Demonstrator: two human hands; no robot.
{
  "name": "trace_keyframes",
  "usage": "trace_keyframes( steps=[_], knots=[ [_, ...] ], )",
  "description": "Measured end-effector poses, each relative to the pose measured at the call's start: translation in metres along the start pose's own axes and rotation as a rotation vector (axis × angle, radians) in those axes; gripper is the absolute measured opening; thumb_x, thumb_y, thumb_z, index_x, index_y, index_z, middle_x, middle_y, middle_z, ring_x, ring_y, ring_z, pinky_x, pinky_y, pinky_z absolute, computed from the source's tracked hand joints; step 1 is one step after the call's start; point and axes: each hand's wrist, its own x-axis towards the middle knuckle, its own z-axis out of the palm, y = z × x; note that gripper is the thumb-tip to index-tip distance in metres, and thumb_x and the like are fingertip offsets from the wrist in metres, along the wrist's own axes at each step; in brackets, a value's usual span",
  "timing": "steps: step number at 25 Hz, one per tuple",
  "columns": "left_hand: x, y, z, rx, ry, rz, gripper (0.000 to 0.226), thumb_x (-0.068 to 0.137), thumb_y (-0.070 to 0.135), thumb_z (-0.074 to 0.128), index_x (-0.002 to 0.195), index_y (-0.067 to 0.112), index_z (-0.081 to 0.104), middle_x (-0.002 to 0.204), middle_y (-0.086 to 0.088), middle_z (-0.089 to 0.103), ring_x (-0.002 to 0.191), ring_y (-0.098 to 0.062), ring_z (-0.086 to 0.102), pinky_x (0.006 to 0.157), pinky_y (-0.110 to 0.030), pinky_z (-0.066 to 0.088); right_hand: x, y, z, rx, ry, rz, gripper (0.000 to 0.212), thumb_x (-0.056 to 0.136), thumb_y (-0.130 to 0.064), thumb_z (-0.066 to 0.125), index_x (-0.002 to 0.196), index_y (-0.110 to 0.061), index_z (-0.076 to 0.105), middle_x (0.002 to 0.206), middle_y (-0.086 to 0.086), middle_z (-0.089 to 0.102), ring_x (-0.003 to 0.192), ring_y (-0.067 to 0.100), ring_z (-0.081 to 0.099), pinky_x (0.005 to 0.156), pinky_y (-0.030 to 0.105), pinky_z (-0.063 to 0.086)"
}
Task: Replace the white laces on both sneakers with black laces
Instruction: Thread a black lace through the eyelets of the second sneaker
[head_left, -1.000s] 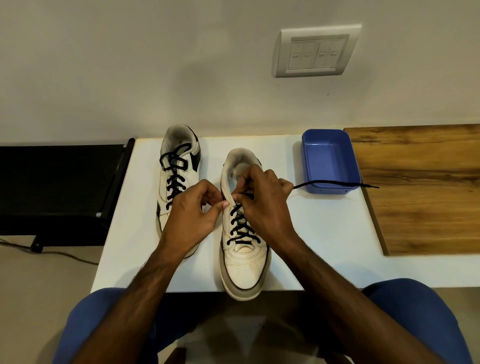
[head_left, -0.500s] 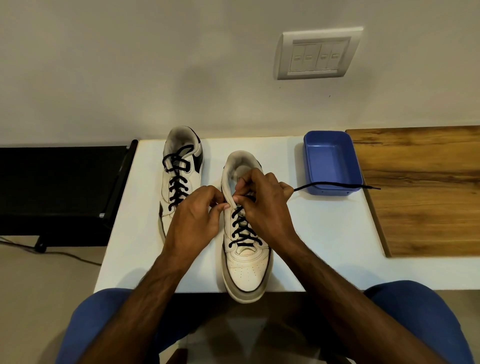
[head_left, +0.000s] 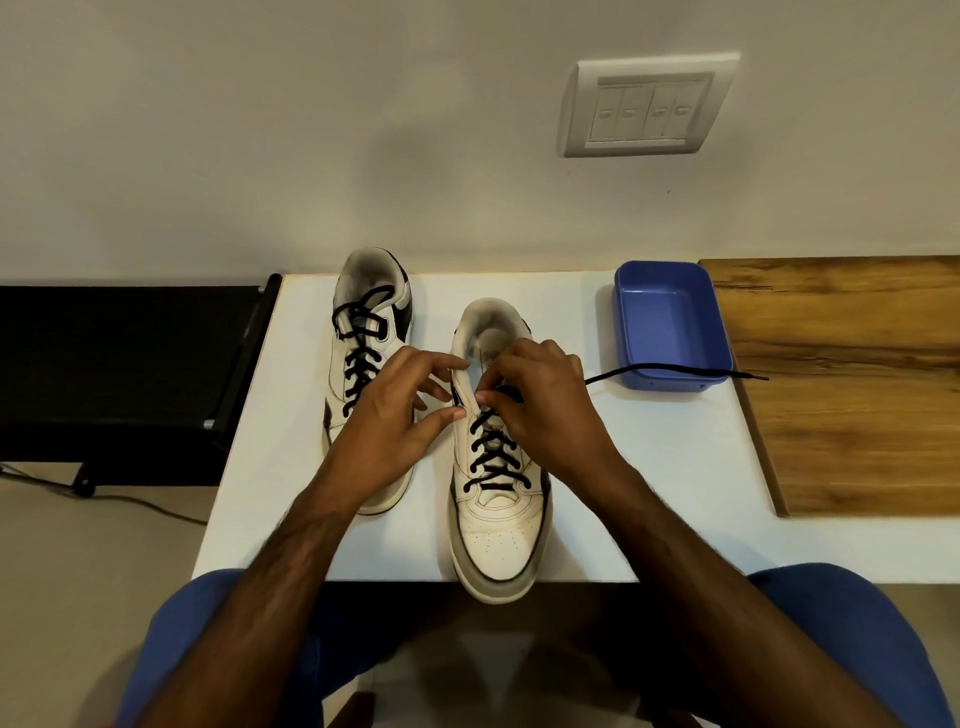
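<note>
I am looking down at two white sneakers on the white table (head_left: 649, 493) in the middle of the frame. The left sneaker (head_left: 371, 332), toward the upper left of centre, is carrying a black lace up to its top eyelets, so I am judging that shoe to be finished, though its ends are lying loose on the tongue rather than tied in a bow.

The right sneaker (head_left: 496, 525), at centre with its toe hanging over the table's near edge, is the one I am working on. Its black lace (head_left: 491, 457) is crossing through the lower and middle eyelets, and one free end is trailing out to the right of the frame, running over the front rim of the blue tray (head_left: 670, 382) and ending on the wooden board (head_left: 852, 389).

My left hand (head_left: 400, 421) is pinching the sneaker's left eyelet flap near the top between thumb and forefinger. My right hand (head_left: 545, 405) is curled over the upper eyelets, fingertips closed on what I take to be the lace; the exact grip is hidden beneath the fingers.

I am seeing no white laces anywhere, so removal seems done. I am judging the task to be near its end: the top eyelets of this shoe are left, then drawing the trailing end through.
</note>
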Motion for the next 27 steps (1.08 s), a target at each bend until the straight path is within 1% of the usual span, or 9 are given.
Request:
trace_keyframes(
  steps=[3, 6, 9, 12, 17, 20, 22, 24, 27],
  knots=[
    [0.000, 0.004, 0.001, -0.052, 0.065, -0.074, 0.049, 0.080, 0.013, 0.085, 0.122, 0.020, 0.062, 0.109, 0.011, 0.065, 0.096, -0.006, 0.067, 0.079, -0.025, 0.055, 0.001, -0.002, 0.003, 0.039, -0.020, 0.054, 0.004, 0.094, -0.021, 0.068, 0.090, -0.022, 0.070, 0.107, -0.010, 0.063, 0.100, 0.006, 0.036, 0.083, 0.029, 0.018],
    [-0.003, 0.007, 0.005, -0.060, 0.132, -0.111, 0.042, 0.076, 0.012, 0.087, 0.108, 0.018, 0.061, 0.102, 0.015, 0.067, 0.095, -0.004, 0.067, 0.078, -0.023, 0.055, 0.000, -0.004, 0.007, 0.027, -0.019, 0.086, 0.008, 0.094, -0.020, 0.067, 0.086, -0.025, 0.066, 0.104, -0.013, 0.061, 0.098, 0.006, 0.035, 0.077, 0.028, 0.013],
    [-0.006, 0.008, 0.008, -0.018, 0.152, -0.083, 0.039, 0.076, 0.013, 0.086, 0.105, 0.018, 0.060, 0.102, 0.015, 0.065, 0.097, -0.006, 0.067, 0.079, -0.027, 0.055, 0.000, -0.003, 0.005, 0.045, -0.057, 0.111, 0.016, 0.093, -0.023, 0.068, 0.083, -0.031, 0.059, 0.099, -0.018, 0.056, 0.099, 0.006, 0.035, 0.073, 0.029, 0.011],
    [-0.005, 0.005, 0.007, -0.027, 0.147, -0.070, 0.039, 0.076, 0.013, 0.087, 0.106, 0.017, 0.061, 0.103, 0.014, 0.066, 0.098, -0.007, 0.067, 0.079, -0.026, 0.055, 0.000, -0.005, 0.005, 0.099, -0.041, 0.141, 0.019, 0.094, -0.022, 0.067, 0.082, -0.033, 0.057, 0.097, -0.019, 0.056, 0.102, 0.006, 0.037, 0.076, 0.029, 0.012],
    [-0.007, 0.004, 0.010, 0.033, 0.167, -0.015, 0.039, 0.077, 0.015, 0.087, 0.107, 0.017, 0.063, 0.103, 0.011, 0.068, 0.097, -0.002, 0.065, 0.083, -0.016, 0.051, -0.001, -0.003, 0.006, 0.123, -0.040, 0.124, 0.020, 0.093, -0.023, 0.068, 0.081, -0.035, 0.058, 0.096, -0.017, 0.061, 0.101, 0.005, 0.038, 0.079, 0.027, 0.012],
    [-0.008, 0.002, 0.010, 0.101, 0.189, -0.008, 0.031, 0.079, 0.019, 0.086, 0.100, 0.016, 0.063, 0.096, 0.011, 0.066, 0.093, -0.002, 0.063, 0.080, -0.016, 0.048, -0.001, 0.000, 0.001, 0.142, -0.063, 0.098, 0.018, 0.094, -0.025, 0.068, 0.082, -0.036, 0.060, 0.095, -0.019, 0.059, 0.103, 0.005, 0.039, 0.081, 0.028, 0.013],
    [-0.006, -0.002, 0.007, 0.200, 0.158, 0.061, 0.022, 0.084, 0.023, 0.082, 0.094, 0.014, 0.064, 0.091, 0.007, 0.063, 0.085, -0.006, 0.060, 0.074, -0.023, 0.048, -0.002, 0.002, 0.001, 0.116, -0.060, 0.085, 0.011, 0.095, -0.027, 0.068, 0.086, -0.033, 0.065, 0.099, -0.019, 0.060, 0.106, 0.006, 0.040, 0.087, 0.031, 0.014],
    [-0.003, -0.003, 0.005, 0.269, 0.089, 0.155, 0.015, 0.092, 0.024, 0.074, 0.091, 0.012, 0.064, 0.088, 0.004, 0.061, 0.078, -0.011, 0.057, 0.070, -0.026, 0.044, -0.003, 0.003, 0.001, 0.071, -0.052, 0.062, 0.006, 0.095, -0.027, 0.068, 0.090, -0.031, 0.069, 0.104, -0.018, 0.062, 0.107, 0.006, 0.039, 0.091, 0.032, 0.015],
    [0.001, 0.000, 0.004, 0.349, 0.022, 0.219, 0.016, 0.097, 0.024, 0.062, 0.088, 0.011, 0.059, 0.083, 0.001, 0.056, 0.071, -0.015, 0.050, 0.065, -0.030, 0.040, -0.003, 0.006, 0.002, 0.044, -0.037, 0.033, 0.004, 0.095, -0.028, 0.067, 0.093, -0.030, 0.069, 0.105, -0.017, 0.062, 0.105, 0.007, 0.040, 0.090, 0.032, 0.014]
  ],
)
